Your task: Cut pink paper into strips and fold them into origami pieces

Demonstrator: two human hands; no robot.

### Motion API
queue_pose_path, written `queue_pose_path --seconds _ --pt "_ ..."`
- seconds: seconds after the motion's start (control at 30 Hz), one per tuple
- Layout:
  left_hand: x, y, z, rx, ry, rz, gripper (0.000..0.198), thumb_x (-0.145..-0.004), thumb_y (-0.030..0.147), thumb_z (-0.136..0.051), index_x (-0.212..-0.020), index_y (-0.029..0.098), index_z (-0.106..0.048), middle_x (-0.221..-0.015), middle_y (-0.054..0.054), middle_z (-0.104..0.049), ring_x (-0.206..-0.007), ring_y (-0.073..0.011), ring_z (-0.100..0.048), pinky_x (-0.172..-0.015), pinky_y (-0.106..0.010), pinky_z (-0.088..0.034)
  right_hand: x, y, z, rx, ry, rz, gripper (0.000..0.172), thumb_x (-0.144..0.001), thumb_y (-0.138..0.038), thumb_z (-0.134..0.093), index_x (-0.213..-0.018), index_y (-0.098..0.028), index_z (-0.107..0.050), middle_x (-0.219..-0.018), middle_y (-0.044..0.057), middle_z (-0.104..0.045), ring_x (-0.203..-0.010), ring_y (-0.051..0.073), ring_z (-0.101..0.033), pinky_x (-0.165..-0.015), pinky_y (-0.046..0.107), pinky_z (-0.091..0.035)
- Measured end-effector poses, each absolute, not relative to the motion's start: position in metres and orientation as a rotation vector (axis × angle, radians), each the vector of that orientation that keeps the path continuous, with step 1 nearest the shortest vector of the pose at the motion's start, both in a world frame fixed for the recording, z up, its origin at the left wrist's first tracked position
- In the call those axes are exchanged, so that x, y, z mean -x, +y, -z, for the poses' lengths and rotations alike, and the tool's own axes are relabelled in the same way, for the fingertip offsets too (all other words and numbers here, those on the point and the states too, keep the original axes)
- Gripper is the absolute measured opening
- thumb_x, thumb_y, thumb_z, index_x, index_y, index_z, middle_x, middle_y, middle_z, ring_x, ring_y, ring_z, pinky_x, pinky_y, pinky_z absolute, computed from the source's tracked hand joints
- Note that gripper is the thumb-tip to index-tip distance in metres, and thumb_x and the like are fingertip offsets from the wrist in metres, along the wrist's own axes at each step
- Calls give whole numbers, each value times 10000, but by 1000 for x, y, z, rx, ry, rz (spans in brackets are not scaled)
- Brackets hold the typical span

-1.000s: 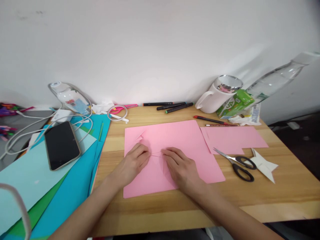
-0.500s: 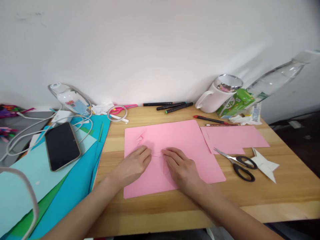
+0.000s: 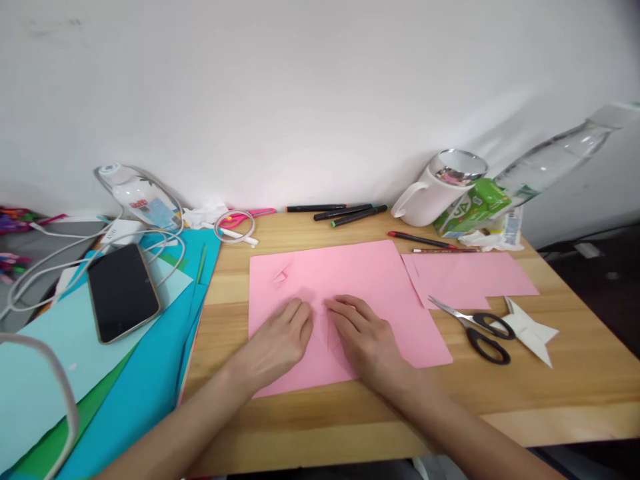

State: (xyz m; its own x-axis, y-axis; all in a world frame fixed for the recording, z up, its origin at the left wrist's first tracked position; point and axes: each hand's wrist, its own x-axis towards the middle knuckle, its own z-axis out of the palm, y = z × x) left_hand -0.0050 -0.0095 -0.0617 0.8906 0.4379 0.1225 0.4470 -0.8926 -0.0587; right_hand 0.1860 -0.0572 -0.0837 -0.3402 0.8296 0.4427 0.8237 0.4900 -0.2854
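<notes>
A small folded piece of pink paper (image 3: 324, 330) lies between my hands, hard to tell apart from the large pink sheets (image 3: 360, 270) under it. My left hand (image 3: 283, 337) has its fingers closed and curled at the left edge of the folded paper. Across from it, my right hand (image 3: 364, 333) holds the right side, fingertips pressed together and covering part of it. Another tiny folded pink paper piece (image 3: 281, 275) rests on the sheet, up and left of my hands.
Black-handled scissors (image 3: 473, 327) and a folded white paper star (image 3: 533, 331) lie at right, by pink paper strips (image 3: 465, 277). A mug (image 3: 425, 193), markers (image 3: 350, 213) and a clear bottle (image 3: 555, 157) stand behind. Left are a phone (image 3: 124, 293) and blue paper (image 3: 150, 393).
My left hand has slid a little right and toward me, closer to my right hand. My right hand has stayed almost where it was.
</notes>
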Motion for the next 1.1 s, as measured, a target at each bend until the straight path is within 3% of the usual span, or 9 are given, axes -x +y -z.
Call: queue_pose_path --seconds 0.23,0.5,0.8,1.1 --pt "-3 -17 54 2823 -623 -33 389 -793 -38 -276 -1111 -12 -499 -984 -189 -601 -949 -259 -547 -893 -420 -405 -190 -56 91 1332 -2152 -72 385 -770 17 -400 -1076 -104 -602 -1096 121 -639 -1075 236 -526 -793 366 -558" --pt "-6 -18 52 2885 -746 -29 469 -746 -60 -272 -1157 36 -476 -1017 -165 -600 -979 -248 -541 -891 -412 -428 -190 -53 87 1315 -2043 -146 383 -748 24 -417 -1028 -137 -623 -1040 104 -665 -1039 215 -563 -824 385 -548" --pt "-7 -22 55 2759 -701 -21 441 -745 -20 -325 -1151 -22 -498 -931 -168 -611 -903 -267 -560 -894 -413 -420 -191 -56 91 1316 -2089 -147 391 -746 45 -416 -1067 -85 -598 -1086 120 -640 -1079 235 -524 -846 378 -535" --pt "-17 -26 57 2754 -824 -10 411 -741 10 -386 -1124 -41 -526 -833 -153 -569 -826 -284 -528 -743 -412 -424 -186 -57 86 1376 -2178 -10 272 -831 -48 -436 -1038 -93 -607 -1063 126 -640 -1083 256 -501 -784 359 -549"
